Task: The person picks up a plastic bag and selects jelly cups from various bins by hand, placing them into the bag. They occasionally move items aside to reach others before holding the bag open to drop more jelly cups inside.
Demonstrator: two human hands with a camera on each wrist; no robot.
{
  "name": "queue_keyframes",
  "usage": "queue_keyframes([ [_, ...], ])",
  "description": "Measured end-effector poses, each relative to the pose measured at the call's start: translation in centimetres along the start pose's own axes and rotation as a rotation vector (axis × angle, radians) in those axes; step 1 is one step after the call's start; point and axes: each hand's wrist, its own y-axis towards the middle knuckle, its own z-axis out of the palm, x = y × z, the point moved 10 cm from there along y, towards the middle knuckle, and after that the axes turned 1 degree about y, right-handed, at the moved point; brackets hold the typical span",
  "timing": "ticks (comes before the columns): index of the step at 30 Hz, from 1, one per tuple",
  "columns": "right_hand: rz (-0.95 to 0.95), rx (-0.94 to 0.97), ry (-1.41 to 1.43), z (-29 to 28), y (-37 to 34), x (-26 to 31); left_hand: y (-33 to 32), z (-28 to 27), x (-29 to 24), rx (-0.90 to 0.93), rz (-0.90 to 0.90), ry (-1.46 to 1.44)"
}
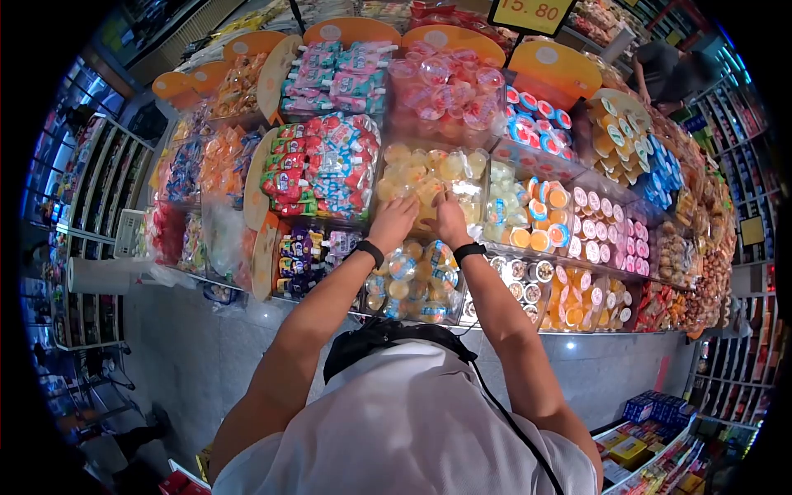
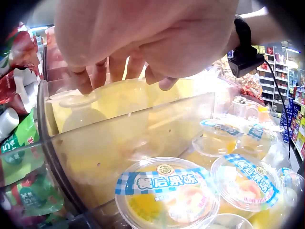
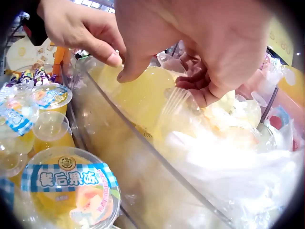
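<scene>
Pale yellow jelly cups (image 1: 400, 172), smooth and rounded, just under and beyond the left hand (image 1: 394, 221) and right hand (image 1: 450, 219), inside a rigid clear bin (image 2: 152, 109). Both bent at the fingers; impossible to tell whether gripping. On the near side, glossy round blue-checked cups (image 2: 167, 188); leftward, crinkled red-and-green pouches (image 1: 289, 165).

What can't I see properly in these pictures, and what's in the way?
- What the left hand holds, if anything: left wrist view, its palm blocks it.
- What the right hand holds, if anything: right wrist view, curled fingers and glare.
- The clear bin's bottom: left wrist view, cloudy wall.
- Price sign's top: head view, cut by the edge.
- Faraway person: head view, blurred.
</scene>
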Motion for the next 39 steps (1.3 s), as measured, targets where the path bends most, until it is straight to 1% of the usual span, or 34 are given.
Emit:
queue_keyframes([
  [2, 0.005, -0.013, -0.001, 0.8, -0.3, -0.5, -0.1, 0.1, 0.0, 0.011, -0.003, -0.031],
  [4, -0.052, -0.029, -0.115, 2.4, -0.5, -0.2, -0.1, -0.1, 0.2, 0.022, -0.008, -0.053],
  [7, -0.058, -0.038, -0.152, 3.2, -0.9, -0.3, -0.1, -0.5, 0.4, 0.022, -0.024, -0.079],
  [8, -0.060, -0.033, -0.152, 3.1, -1.0, -0.4, 0.0, -0.6, 0.4, 0.025, -0.036, -0.105],
  [10, -0.037, 0.040, -0.210, 3.5, -1.3, -0.9, -0.1, -0.4, 0.3, 0.028, -0.050, -0.137],
  [11, -0.038, 0.042, -0.213, 3.1, -1.5, -1.1, -0.1, -0.5, 0.4, -0.012, -0.057, -0.158],
  [12, -0.079, 0.031, -0.214, 2.7, -1.9, -0.8, -0.1, -0.6, 0.5, -0.050, -0.063, -0.178],
  [13, -0.122, 0.018, -0.216, 2.2, -2.2, -0.4, -0.1, -0.7, 0.5, -0.050, -0.062, -0.179],
  [14, -0.122, 0.019, -0.217, 1.1, -2.3, -0.3, -0.1, -0.8, 0.5, -0.044, -0.070, -0.189],
  [16, -0.008, -0.047, -0.031, -2.2, -2.7, -1.6, 0.2, -1.6, 0.0, -0.035, -0.077, -0.203],
  [17, 0.012, -0.094, -0.086, -3.3, -2.8, -2.4, 0.6, -1.5, 0.0, 0.052, -0.132, -0.193],
  [18, 0.016, -0.091, -0.087, -3.5, -3.0, -2.9, 0.8, -1.4, -0.1, 0.141, -0.185, -0.182],
  [19, 0.007, -0.096, -0.100, -3.7, -3.0, -3.4, 1.1, -0.8, -0.3, 0.143, -0.183, -0.185],
  [20, -0.001, -0.104, -0.114, -4.1, -2.9, -3.4, 1.5, -0.2, -0.6, 0.083, -0.156, -0.243],
  [21, -0.018, -0.042, -0.177, -3.5, -2.6, -3.1, 1.9, 0.3, -0.8, 0.022, -0.128, -0.300],
  [22, -0.013, -0.045, -0.179, -3.2, -2.4, -2.8, 2.3, 1.0, -1.2, 0.024, -0.122, -0.301],
  [24, -0.046, 0.009, -0.308, -1.4, -1.9, -1.5, 2.9, 2.3, -2.3, 0.056, -0.072, -0.136],
  [25, -0.037, 0.025, -0.376, -0.9, -1.5, -1.3, 3.0, 3.5, -2.3, 0.151, -0.086, -0.051],
  [26, -0.036, 0.024, -0.374, -0.6, -1.2, -1.0, 2.9, 3.7, -2.3, 0.152, -0.085, -0.051],
  [28, -0.011, 0.041, -0.482, 0.0, -0.8, -1.2, 2.6, 4.1, -2.0, 0.177, -0.086, 0.197],
  [30, -0.002, 0.043, -0.503, 0.4, -0.7, -1.4, 2.4, 4.0, -1.3, 0.157, -0.064, 0.149],
  [32, -0.008, -0.022, -0.580, 0.5, -0.6, -1.9, 2.1, 4.0, -1.3, 0.136, -0.051, 0.098],
  [33, -0.011, -0.023, -0.581, 0.7, -0.5, -2.3, 2.1, 3.8, -1.2, 0.112, -0.051, 0.094],
  [35, 0.075, -0.006, -0.445, -0.3, -0.5, -2.9, 2.2, 3.0, -1.4, 0.086, -0.056, 0.092],
  [36, 0.070, -0.006, -0.446, -0.8, -0.5, -2.7, 2.2, 3.3, -1.4, 0.140, -0.084, 0.059],
  [37, 0.082, -0.038, -0.377, -1.7, -0.7, -2.8, 2.2, 3.9, -1.2, 0.194, -0.110, 0.026],
  [38, 0.094, -0.069, -0.307, -2.3, -1.0, -2.8, 2.2, 4.0, -1.2, 0.192, -0.112, 0.026],
  [39, 0.094, -0.070, -0.308, -2.4, -1.2, -2.5, 2.3, 3.9, -1.2, 0.171, -0.125, 0.011],
])
